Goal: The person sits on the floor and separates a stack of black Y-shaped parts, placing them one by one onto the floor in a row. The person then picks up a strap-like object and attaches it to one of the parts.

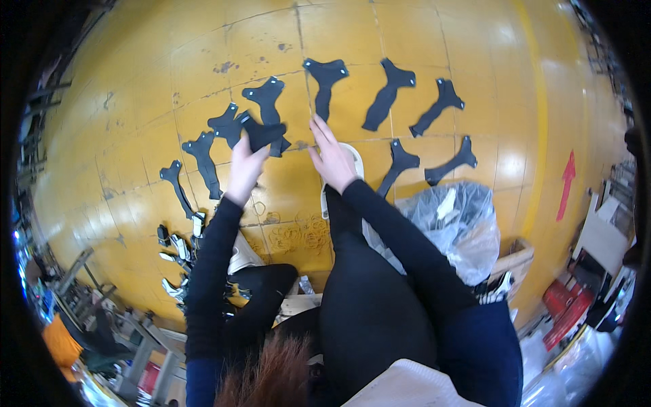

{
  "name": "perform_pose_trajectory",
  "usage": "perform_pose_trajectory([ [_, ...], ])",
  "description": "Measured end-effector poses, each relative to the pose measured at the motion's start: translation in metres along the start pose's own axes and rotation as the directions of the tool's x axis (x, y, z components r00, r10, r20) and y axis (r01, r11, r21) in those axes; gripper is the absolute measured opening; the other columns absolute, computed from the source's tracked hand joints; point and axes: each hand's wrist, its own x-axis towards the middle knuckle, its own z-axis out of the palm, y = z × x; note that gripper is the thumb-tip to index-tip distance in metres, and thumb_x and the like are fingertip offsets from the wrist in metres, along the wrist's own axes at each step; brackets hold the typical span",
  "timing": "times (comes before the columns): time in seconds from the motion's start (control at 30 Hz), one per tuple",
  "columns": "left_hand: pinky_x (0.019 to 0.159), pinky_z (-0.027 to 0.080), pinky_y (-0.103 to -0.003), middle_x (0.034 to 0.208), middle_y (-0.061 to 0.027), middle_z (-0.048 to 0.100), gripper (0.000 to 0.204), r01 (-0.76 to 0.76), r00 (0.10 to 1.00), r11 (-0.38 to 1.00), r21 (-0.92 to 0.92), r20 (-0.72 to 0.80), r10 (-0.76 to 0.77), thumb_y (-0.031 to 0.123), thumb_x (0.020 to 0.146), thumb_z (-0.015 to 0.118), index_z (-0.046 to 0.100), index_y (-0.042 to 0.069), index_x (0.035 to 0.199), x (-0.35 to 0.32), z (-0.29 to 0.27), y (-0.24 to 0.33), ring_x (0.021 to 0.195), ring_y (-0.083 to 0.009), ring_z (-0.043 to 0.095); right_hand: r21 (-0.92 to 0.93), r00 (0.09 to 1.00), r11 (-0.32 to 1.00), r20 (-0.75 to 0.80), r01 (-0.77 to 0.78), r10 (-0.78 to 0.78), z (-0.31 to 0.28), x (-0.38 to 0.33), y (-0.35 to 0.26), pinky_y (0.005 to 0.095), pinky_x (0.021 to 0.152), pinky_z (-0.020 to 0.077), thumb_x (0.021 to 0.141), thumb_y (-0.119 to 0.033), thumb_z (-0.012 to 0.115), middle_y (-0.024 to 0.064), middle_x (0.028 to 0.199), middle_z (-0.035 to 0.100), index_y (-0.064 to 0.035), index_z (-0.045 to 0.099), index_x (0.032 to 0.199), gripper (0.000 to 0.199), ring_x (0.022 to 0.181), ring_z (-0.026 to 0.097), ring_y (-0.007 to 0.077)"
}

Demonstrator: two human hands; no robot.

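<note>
My left hand (pixel 247 168) is closed round a dark sock (pixel 262 133), slightly blurred and held over the laid-out row. Under and behind it lie other black socks, among them a T-shaped pair (pixel 266 98) with small white tags at its ends. My right hand (pixel 333 157) reaches low with its fingers stretched out and nothing visible in them. Its fingertips come close to the lower end of another black sock pair (pixel 325 81); whether they touch it I cannot tell.
More black sock pairs (pixel 389 95) form an arc across the yellow floor (pixel 352 30). Thin rubber bands (pixel 298 234) lie nearer my feet. At the right stands a container lined with clear plastic (pixel 454 224). Packed bundles (pixel 178 251) are piled at the left.
</note>
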Motion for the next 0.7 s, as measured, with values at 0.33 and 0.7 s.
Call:
perform_pose_trajectory([
  [0.33, 0.039, 0.028, -0.019, 0.088, -0.0031, 0.051, 0.040, 0.372, 0.869, 0.632, -0.680, 0.016, -0.495, -0.001, 0.077, 0.048, 0.045, 0.005, 0.116, -0.242, -0.115, 0.117, 0.043, -0.0060, 0.034, -0.125, 0.891, 0.929, -0.352, -0.349, 0.287, -0.063, 0.035, 0.061, 0.0407, 0.086, 0.0491, 0.085, -0.026, 0.056, 0.0057, 0.144, 0.037, -0.0078, 0.043, 0.133, 0.053, 0.105, 0.058, 0.0309],
  [0.7, 0.062, 0.034, -0.023, 0.071, 0.0011, 0.029, 0.021, -0.123, 0.984, 0.483, -0.867, -0.170, -0.054, 0.011, 0.100, 0.037, 0.043, 0.004, 0.118, -0.273, -0.143, 0.117, 0.063, -0.0086, 0.032, -0.269, 0.874, 0.856, -0.343, -0.442, 0.343, -0.134, -0.035, 0.184, 0.0402, 0.086, 0.0491, 0.085, -0.025, 0.055, 0.0061, 0.143, 0.038, -0.0089, 0.039, 0.136, 0.056, 0.111, 0.055, 0.0293],
])
